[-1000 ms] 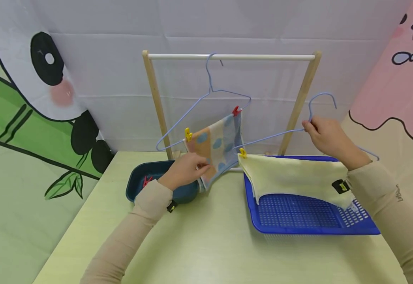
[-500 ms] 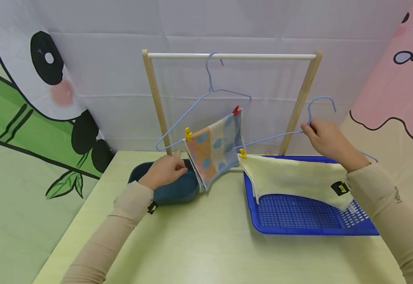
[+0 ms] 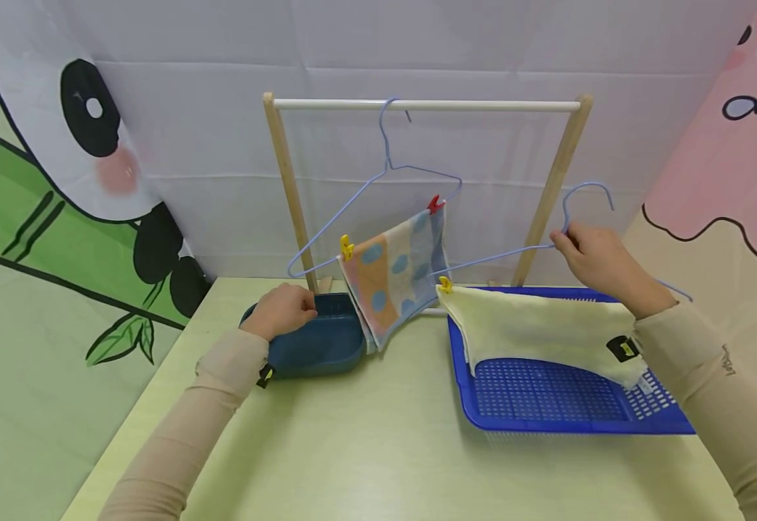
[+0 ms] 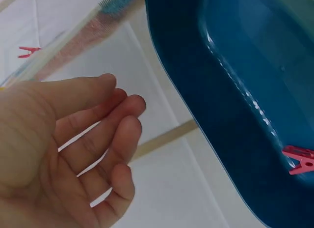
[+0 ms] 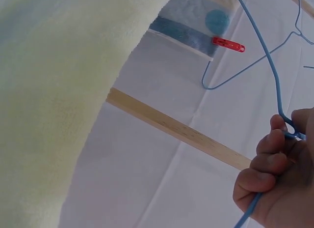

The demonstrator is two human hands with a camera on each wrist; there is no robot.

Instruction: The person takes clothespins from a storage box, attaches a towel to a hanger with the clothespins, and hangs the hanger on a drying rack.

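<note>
My right hand grips a blue wire hanger just below its hook; in the right wrist view the fingers curl round the wire. A pale yellow cloth hangs from this hanger over the blue basket, its left corner held by a yellow clothespin. My left hand hovers over the left part of a dark teal basin. The left wrist view shows it holding nothing, fingers loosely bent and thumb near them. A red clothespin lies inside the basin.
Behind stands a wooden rack with a white bar. A second blue hanger hangs there, bearing a patterned cloth clipped by a yellow clothespin and a red clothespin. The basin and basket rest on a pale table.
My left hand has moved left, from in front of the patterned cloth to over the basin. My right hand has sunk slightly with the hanger.
</note>
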